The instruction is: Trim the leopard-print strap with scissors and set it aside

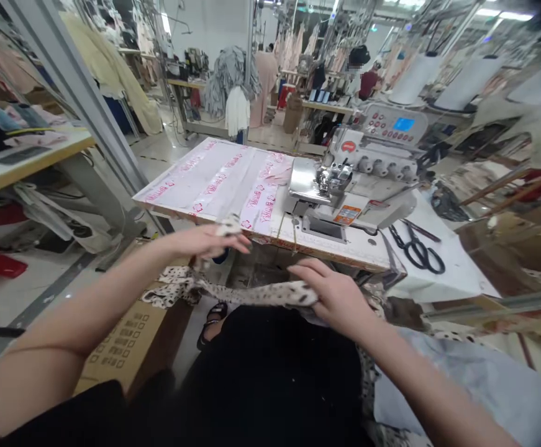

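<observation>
While holding the spotted cloth in the right hand, touching more of it with the left hand, too blurry to tell if gripping. Held low over the lap, near the edge of the white table, with a sewing machine and black scissors on top.
</observation>
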Motion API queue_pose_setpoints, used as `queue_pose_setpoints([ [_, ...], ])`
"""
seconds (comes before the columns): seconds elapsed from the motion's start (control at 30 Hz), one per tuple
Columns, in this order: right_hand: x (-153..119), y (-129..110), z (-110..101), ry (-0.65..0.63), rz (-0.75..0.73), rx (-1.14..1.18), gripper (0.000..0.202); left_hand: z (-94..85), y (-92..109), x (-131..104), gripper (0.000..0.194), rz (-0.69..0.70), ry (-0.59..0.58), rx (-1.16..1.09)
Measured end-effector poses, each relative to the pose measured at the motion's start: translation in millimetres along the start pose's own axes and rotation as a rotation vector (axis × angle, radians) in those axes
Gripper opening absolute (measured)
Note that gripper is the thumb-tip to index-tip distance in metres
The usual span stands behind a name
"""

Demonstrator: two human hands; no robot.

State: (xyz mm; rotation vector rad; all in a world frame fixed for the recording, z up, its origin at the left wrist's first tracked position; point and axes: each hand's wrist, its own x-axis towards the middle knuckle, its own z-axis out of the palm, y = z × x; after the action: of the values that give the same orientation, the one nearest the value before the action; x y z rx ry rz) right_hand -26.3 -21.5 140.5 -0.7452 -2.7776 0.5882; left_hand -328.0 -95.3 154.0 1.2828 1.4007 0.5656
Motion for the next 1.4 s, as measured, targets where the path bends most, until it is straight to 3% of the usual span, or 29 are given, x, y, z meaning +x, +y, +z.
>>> queue_pose_setpoints([
  [0.07, 16, -16, -1, 0.085, -0.027, 0.127, 0.064, 38.8, 12, 32, 0.039, 0.069, -0.376, -0.182],
  [0.13, 26, -13, -3, 0.062, 0.069, 0.393, 0.060, 63.1, 18, 56, 0.041, 0.133, -0.668, -0.354],
  [0.23, 25, 8, -3, -0.214, 0.262, 0.880, 0.043, 74.9, 23, 78, 0.051, 0.180, -0.880, -0.473],
  [0.3, 17, 22, -4, -0.285, 0.344, 1.033, 0.032, 74.3, 25, 86, 0.054, 0.158, -0.935, -0.441],
  [0.4, 3, 39, -9, -0.149, 0.424, 0.929, 0.021, 70.5, 22, 93, 0.041, 0.072, -0.907, -0.284],
  [0.47, -6, 52, -16, -0.066, 0.452, 0.801, 0.020, 64.8, 15, 97, 0.031, 0.010, -0.788, -0.168],
  [0.57, -21, 77, -27, -0.006, 0.521, 0.680, 0.022, 46.6, 8, 97, 0.030, -0.041, -0.605, -0.008],
  [0.67, -38, 102, -28, 0.016, 0.574, 0.615, 0.025, 23.5, 14, 91, 0.029, -0.027, -0.580, 0.090],
  [0.8, -52, 121, -14, -0.064, 0.511, 0.505, 0.027, 8.0, 38, 86, 0.025, 0.046, -0.582, 0.215],
  [0.97, -47, 108, -1, -0.265, 0.379, 0.362, 0.036, 22.2, 60, 98, 0.020, 0.259, -0.519, 0.329],
  [1.07, -32, 80, 6, -0.123, 0.305, 0.562, 0.069, 43.2, 70, 106, 0.018, 0.321, -0.615, 0.274],
  [1.13, -21, 60, 15, -0.048, 0.231, 0.856, 0.074, 57.3, 77, 112, 0.018, 0.347, -0.675, 0.197],
  [1.2, -13, 46, 25, -0.050, 0.200, 1.147, 0.060, 67.5, 81, 119, 0.018, 0.346, -0.664, 0.132],
  [1.3, -10, 40, 31, -0.040, 0.256, 1.432, 0.024, 72.7, 79, 127, 0.019, 0.319, -0.623, 0.058],
  [1.4, -17, 45, 20, 0.017, 0.261, 1.625, 0.028, 70.8, 65, 132, 0.024, 0.257, -0.673, 0.024],
])
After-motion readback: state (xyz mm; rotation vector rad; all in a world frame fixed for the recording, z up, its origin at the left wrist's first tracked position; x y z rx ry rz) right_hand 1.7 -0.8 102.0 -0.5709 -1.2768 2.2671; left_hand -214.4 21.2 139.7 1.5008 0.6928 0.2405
